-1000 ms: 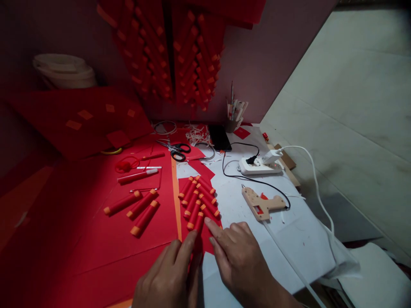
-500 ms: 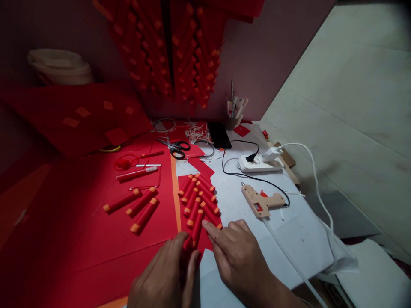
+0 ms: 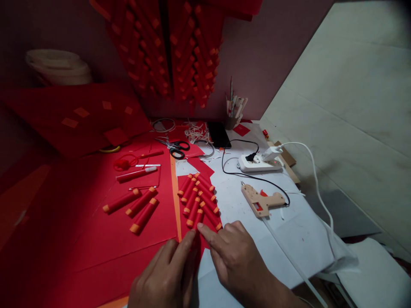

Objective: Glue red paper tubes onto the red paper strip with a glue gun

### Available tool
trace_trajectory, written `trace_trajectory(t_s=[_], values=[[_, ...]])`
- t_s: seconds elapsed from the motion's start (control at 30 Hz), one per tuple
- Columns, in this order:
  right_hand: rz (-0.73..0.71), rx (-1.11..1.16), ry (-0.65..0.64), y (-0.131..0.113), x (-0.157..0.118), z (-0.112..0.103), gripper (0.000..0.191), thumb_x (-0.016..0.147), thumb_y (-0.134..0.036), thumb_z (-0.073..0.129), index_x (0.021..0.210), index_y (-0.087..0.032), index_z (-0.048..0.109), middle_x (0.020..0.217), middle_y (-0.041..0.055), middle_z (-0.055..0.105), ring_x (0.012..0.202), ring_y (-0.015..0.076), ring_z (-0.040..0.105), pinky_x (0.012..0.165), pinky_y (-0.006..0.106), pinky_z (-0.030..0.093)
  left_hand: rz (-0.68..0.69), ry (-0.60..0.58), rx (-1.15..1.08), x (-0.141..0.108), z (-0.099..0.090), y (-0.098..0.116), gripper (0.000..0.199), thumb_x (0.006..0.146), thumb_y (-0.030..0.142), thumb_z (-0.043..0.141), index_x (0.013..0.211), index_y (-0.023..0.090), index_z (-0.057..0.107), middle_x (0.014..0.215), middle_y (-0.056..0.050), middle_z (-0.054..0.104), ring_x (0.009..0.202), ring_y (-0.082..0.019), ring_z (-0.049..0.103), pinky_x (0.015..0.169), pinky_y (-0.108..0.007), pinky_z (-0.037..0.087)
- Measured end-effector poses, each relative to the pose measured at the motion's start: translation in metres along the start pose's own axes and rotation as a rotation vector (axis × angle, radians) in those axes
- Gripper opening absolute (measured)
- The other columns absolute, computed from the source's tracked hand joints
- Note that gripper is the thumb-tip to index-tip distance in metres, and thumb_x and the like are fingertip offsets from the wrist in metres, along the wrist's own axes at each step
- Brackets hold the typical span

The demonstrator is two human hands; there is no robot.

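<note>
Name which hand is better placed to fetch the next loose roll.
Probably the left hand: it is nearer the three loose rolls, while the right hand is farther off, on the side towards the glue gun.

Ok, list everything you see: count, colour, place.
Laid tubes: about nine, red and orange, centre
Loose tubes: three, red and orange, left
Hanging bundles: two, red and orange, top
Marker: one, red, left
Scissors: one, black-handled, back
Phone: one, black, back
Cup: one, dark, back
Shreds: many, white, back
Hoops: two, grey, back
Power strip: one, white, right
Glue gun: one, beige, right
Cords: several, black and white, right
Panel: one, red, upper left
Bucket: one, pale, upper left
Seat: one, white, lower right
Table: one, covered red and white, beneath
Left hand: one, bare, bottom
Right hand: one, bare, bottom
</note>
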State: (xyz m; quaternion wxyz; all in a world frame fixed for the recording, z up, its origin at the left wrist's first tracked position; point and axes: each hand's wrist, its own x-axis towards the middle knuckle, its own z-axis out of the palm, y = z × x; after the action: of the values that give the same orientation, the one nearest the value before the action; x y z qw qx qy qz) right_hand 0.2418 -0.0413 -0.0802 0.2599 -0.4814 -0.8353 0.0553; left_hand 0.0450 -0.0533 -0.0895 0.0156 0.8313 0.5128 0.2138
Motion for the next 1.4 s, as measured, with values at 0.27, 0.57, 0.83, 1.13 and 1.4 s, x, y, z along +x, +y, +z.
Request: trace_trajectory(t_s=[0.27, 0.57, 0.83, 1.13, 1.4], values=[[0.001, -0.014, 0.008, -0.0006, 0.0003, 0.0010, 0.045, 0.096, -0.008, 0.042, 0.136, -0.015, 0.061, 0.070, 0.0022, 0.064, 0.066, 0.0223, 0.048, 0.068, 0.036, 0.029, 0.023, -0.017, 0.036, -0.0010, 0.0027, -0.0014, 0.037, 0.104, 0.028, 0.042, 0.139, 0.023, 0.052, 0.088, -0.003, 0.068, 0.073, -0.018, 0.075, 0.055, -0.025, 0.057], [-0.001, -0.043, -0.008, -0.0010, 0.0018, -0.0001, 0.043, 0.097, -0.009, 0.041, 0.135, -0.016, 0.061, 0.071, 0.0021, 0.065, 0.067, 0.0226, 0.049, 0.067, 0.037, 0.031, 0.027, -0.001, 0.047, 0.0007, -0.0026, -0.0009, 0.036, 0.104, 0.028, 0.040, 0.138, 0.023, 0.051, 0.088, -0.003, 0.071, 0.072, -0.018, 0.075, 0.052, -0.023, 0.056], [0.012, -0.035, -0.009, -0.0013, 0.0000, 0.0010, 0.044, 0.096, -0.010, 0.043, 0.136, -0.017, 0.061, 0.073, 0.0028, 0.067, 0.068, 0.0225, 0.050, 0.068, 0.037, 0.032, 0.037, 0.013, 0.062, 0.0028, -0.0031, -0.0008, 0.034, 0.106, 0.030, 0.037, 0.137, 0.023, 0.051, 0.087, -0.002, 0.070, 0.069, -0.017, 0.075, 0.048, -0.024, 0.053], [0.011, -0.030, -0.021, -0.0015, 0.0003, -0.0007, 0.045, 0.096, -0.008, 0.043, 0.136, -0.016, 0.060, 0.073, 0.0029, 0.067, 0.068, 0.0224, 0.051, 0.068, 0.037, 0.030, 0.035, 0.021, 0.065, 0.0032, -0.0033, 0.0002, 0.033, 0.105, 0.030, 0.040, 0.135, 0.023, 0.053, 0.087, -0.002, 0.070, 0.069, -0.018, 0.075, 0.050, -0.024, 0.054], [0.007, -0.039, -0.021, 0.0000, -0.0008, 0.0024, 0.045, 0.097, -0.009, 0.041, 0.137, -0.016, 0.059, 0.073, 0.0029, 0.065, 0.068, 0.0226, 0.049, 0.070, 0.037, 0.029, 0.026, 0.021, 0.080, 0.0032, -0.0029, 0.0000, 0.035, 0.105, 0.029, 0.040, 0.137, 0.023, 0.052, 0.087, -0.003, 0.071, 0.071, -0.019, 0.075, 0.052, -0.024, 0.056]])
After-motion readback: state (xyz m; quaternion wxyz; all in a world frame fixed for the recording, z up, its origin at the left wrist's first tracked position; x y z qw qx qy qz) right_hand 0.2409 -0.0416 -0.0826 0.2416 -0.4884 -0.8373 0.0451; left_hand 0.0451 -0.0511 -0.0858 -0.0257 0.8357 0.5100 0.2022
